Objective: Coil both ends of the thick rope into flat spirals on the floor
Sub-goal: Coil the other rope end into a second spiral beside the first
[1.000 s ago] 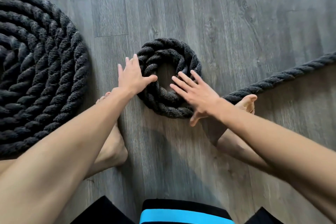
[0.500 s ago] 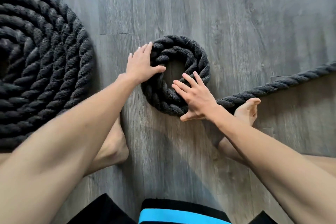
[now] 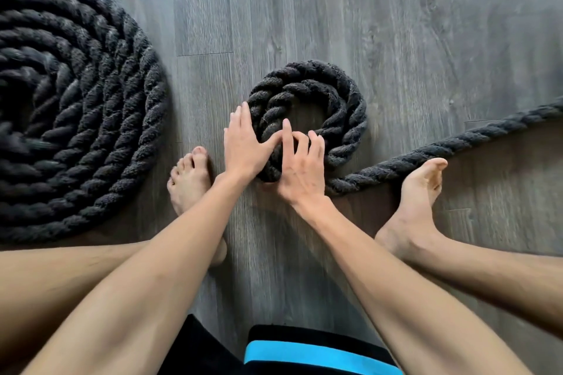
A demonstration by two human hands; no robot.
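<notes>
The left hand has a wide, flat grip; its fingers lie straight along the outer left edge of the small spiral and its thumb reaches across the rope toward the other hand; it holds nothing, only presses. The right hand sits just beside it on the near arc of the same spiral, fingers spread and a little bent, pushing down on the strands rather than closing round them. That small spiral lies on the grey plank floor between the person's bare feet; it has about two turns and an open gap at its centre; the large spiral lies flat well to the left.

From where I stand, the loose centre looks like the weak spot. Rope this thick is likely stiff, and with only open palms on it the turns could spring apart or ride up over one another the moment a hand lifts to fetch more. The loose tail runs off to the right, passing right against the toes of the right foot; I'd guess that foot could pin or snag it as it feeds in, and trapped twist might kink the next turn. The left foot stands near the left hand, between the two spirals; as the small one widens it may butt into that foot.
</notes>
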